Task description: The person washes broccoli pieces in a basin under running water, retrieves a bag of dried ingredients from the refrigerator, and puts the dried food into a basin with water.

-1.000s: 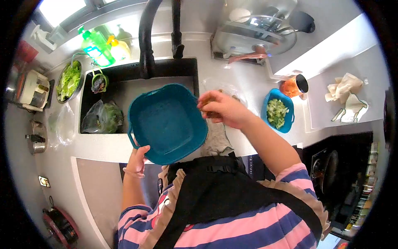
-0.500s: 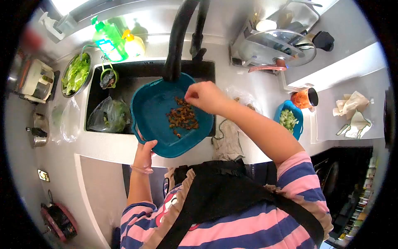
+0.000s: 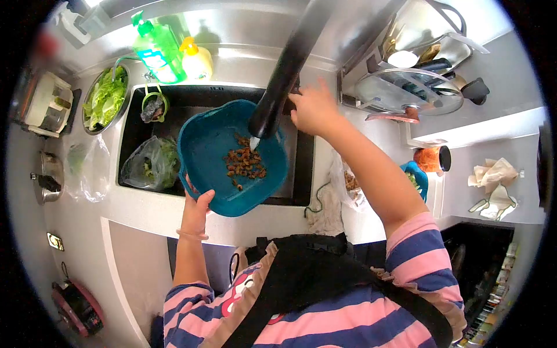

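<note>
A blue-green basin (image 3: 203, 151) is tilted over the sink (image 3: 304, 168), with small brown pieces (image 3: 246, 163) lying inside it. My left hand (image 3: 198, 204) grips the basin's near left rim, thumb on the outside. Above the basin hangs the black faucet spout (image 3: 284, 75), with water showing at its tip. My right hand (image 3: 313, 107) is at the faucet's base, right of the spout, its fingers partly spread and touching the dark handle.
Bagged greens (image 3: 152, 163) and a small green strainer (image 3: 154, 108) sit in the sink's left. Around it are a bowl of lettuce (image 3: 105, 100), soap bottles (image 3: 158, 55), a cloth (image 3: 325, 211), a clear bag (image 3: 351, 182), a dish rack (image 3: 406, 87) and an orange jar (image 3: 432, 159).
Brown pieces have appeared in the basin since the earliest frame. My right hand has moved from over the basin up to the faucet. Water now shows at the spout.
</note>
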### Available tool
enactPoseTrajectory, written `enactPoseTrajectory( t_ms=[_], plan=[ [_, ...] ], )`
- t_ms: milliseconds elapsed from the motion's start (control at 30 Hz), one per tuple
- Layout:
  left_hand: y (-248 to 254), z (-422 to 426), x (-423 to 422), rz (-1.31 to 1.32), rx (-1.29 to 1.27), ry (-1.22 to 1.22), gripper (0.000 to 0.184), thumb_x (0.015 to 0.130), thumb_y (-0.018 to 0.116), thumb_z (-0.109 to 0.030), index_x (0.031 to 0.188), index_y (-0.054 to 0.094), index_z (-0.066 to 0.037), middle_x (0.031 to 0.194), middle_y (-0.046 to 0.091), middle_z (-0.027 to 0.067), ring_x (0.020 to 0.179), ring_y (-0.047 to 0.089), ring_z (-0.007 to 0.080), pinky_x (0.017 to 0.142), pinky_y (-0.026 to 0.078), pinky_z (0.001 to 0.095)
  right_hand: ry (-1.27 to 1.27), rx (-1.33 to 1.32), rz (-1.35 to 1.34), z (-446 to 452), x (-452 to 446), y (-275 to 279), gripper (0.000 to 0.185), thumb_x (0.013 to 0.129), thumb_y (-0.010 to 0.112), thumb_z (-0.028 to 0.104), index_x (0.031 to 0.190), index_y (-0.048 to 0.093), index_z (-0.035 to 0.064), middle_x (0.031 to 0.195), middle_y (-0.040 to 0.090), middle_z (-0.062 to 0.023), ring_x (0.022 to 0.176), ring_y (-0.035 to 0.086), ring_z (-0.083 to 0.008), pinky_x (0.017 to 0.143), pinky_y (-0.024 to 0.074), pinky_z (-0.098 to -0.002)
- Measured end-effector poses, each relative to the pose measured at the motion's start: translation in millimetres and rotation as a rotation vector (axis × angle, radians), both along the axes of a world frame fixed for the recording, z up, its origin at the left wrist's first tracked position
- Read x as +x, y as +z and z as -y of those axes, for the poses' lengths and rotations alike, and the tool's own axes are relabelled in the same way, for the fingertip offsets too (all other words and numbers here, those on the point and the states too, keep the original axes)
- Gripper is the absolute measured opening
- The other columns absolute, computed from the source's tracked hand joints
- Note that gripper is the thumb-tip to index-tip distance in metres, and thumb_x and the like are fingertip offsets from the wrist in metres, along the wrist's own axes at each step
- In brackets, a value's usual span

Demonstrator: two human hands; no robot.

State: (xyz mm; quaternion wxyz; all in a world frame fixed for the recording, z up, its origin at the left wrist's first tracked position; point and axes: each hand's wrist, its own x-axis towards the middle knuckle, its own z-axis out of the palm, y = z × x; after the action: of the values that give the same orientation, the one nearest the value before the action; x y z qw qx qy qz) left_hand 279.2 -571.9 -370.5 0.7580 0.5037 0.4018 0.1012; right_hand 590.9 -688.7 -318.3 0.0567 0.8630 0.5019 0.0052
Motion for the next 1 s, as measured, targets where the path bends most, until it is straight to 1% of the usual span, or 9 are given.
enactPoseTrajectory(
  t_ms=[33,133,233,300,400,567,667,733,1000],
  plan=[
    [0.2,-1.7,2.2,-0.032,0.002,0.010,0.075,0.077,0.060,-0.024,0.141,0.021,-0.015,0.132,0.039,0.0092,0.115,0.045,0.0230,0.088,0.044,0.0331,-0.002,-0.003,-0.001,0.4,-2.3,-7.8,0.030,0.076,0.053,0.017,0.102,0.062,0.0053,0.107,0.059,-0.0164,0.108,0.051,-0.0291,0.104,0.0266,-0.0433],
    [-7.8,-3.5,5.4,-0.024,-0.002,-0.004,0.077,0.077,0.060,-0.021,0.141,0.018,-0.015,0.133,0.038,0.0106,0.115,0.046,0.0240,0.087,0.046,0.0341,0.121,0.575,-0.407,-9.6,-21.9,-22.2,0.024,0.073,0.059,0.011,0.096,0.063,0.0042,0.100,0.061,-0.0156,0.099,0.054,-0.0327,0.087,0.0443,-0.0391],
    [-7.6,2.0,11.8,0.042,-0.041,-0.012,0.080,0.077,0.061,-0.017,0.142,0.015,-0.014,0.133,0.038,0.0125,0.114,0.047,0.0249,0.088,0.047,0.0348,-0.131,0.449,-0.823,-19.2,-50.2,-23.1,0.019,0.072,0.064,0.010,0.089,0.063,0.0013,0.088,0.064,-0.0114,0.086,0.060,-0.0288,0.077,0.0486,-0.0339],
    [-6.1,3.9,15.8,0.075,-0.056,-0.025,0.082,0.076,0.062,-0.015,0.142,0.014,-0.013,0.133,0.038,0.0132,0.115,0.046,0.0253,0.089,0.046,0.0349,-0.328,0.701,-1.461,-26.4,-63.1,-31.6,0.015,0.072,0.070,0.010,0.079,0.061,-0.0001,0.075,0.063,-0.0075,0.068,0.062,-0.0204,0.062,0.0499,-0.0308],
    [-11.3,3.2,17.0,0.106,-0.073,-0.047,0.084,0.075,0.063,-0.012,0.142,0.013,-0.012,0.133,0.037,0.0138,0.116,0.045,0.0255,0.092,0.045,0.0353,-0.515,0.693,-1.672,-36.2,-73.0,-15.6,0.017,0.073,0.073,0.012,0.073,0.059,0.0015,0.072,0.062,-0.0058,0.063,0.061,-0.0142,0.053,0.0483,-0.0277],
    [-13.2,0.2,17.8,0.119,-0.095,-0.075,0.083,0.074,0.063,-0.012,0.142,0.014,-0.011,0.133,0.037,0.0134,0.117,0.044,0.0252,0.095,0.041,0.0361,-0.619,0.623,-1.661,-45.9,-76.2,-21.6,0.017,0.080,0.067,0.015,0.074,0.057,0.0020,0.073,0.061,-0.0084,0.063,0.061,-0.0141,0.053,0.0493,-0.0268],
    [-12.9,-1.6,19.1,0.108,-0.108,-0.057,0.083,0.074,0.062,-0.011,0.141,0.014,-0.011,0.133,0.037,0.0132,0.117,0.043,0.0251,0.097,0.039,0.0364,-0.512,0.664,-1.734,-42.3,-76.9,-53.4,0.029,0.088,0.057,0.027,0.084,0.061,-0.0012,0.079,0.062,-0.0108,0.073,0.061,-0.0183,0.070,0.0511,-0.0310],
    [-10.8,-1.7,21.1,0.114,-0.053,-0.063,0.084,0.073,0.063,-0.010,0.141,0.015,-0.010,0.133,0.037,0.0129,0.117,0.043,0.0252,0.097,0.039,0.0359,-0.143,0.523,-1.198,-36.5,-69.8,-60.2,0.026,0.089,0.054,0.024,0.089,0.059,-0.0014,0.087,0.062,-0.0138,0.085,0.060,-0.0224,0.076,0.0485,-0.0346],
    [-31.2,-1.0,19.3,0.146,-0.015,-0.111,0.083,0.068,0.063,-0.006,0.139,0.021,-0.010,0.129,0.041,0.0117,0.114,0.045,0.0241,0.095,0.041,0.0352,-0.091,0.311,-0.822,-26.3,-48.7,-17.6,0.016,0.079,0.054,0.013,0.091,0.061,0.0053,0.091,0.062,-0.0215,0.088,0.058,-0.0394,0.075,0.0471,-0.0433]
  ],
)
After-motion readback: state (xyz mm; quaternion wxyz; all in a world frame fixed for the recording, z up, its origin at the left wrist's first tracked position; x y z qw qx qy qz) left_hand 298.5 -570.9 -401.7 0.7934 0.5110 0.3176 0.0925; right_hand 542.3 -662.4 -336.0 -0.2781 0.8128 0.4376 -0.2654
